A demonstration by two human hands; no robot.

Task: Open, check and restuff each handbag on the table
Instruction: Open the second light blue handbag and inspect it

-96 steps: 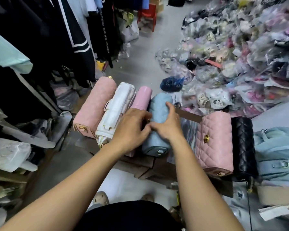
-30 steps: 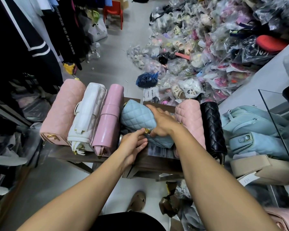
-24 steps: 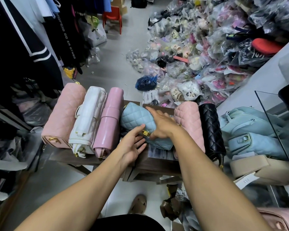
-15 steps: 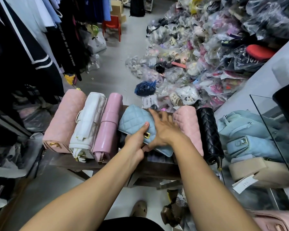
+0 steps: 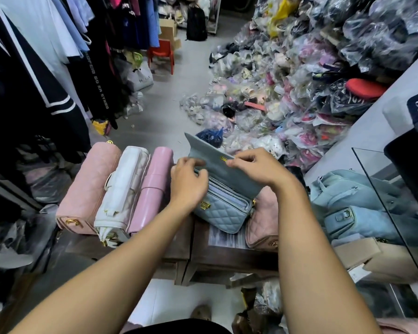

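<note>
Blue handbag (image 5: 223,214) open; right hand (image 5: 258,165) fingers pinch its raised flap (image 5: 204,151); left hand (image 5: 188,183) fingers seemingly grip its rim.

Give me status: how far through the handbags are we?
Done: blue handbag open, right hand holding its flap up. In hand: left hand grips its mouth. Left: restuffing it. Quilted pink bag, white bag, smooth pink bag lie closed; checked or not, can't tell.

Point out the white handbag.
In the head view, the white handbag lies left of centre on the table, between the quilted pink handbag and the smooth pink handbag.
</note>
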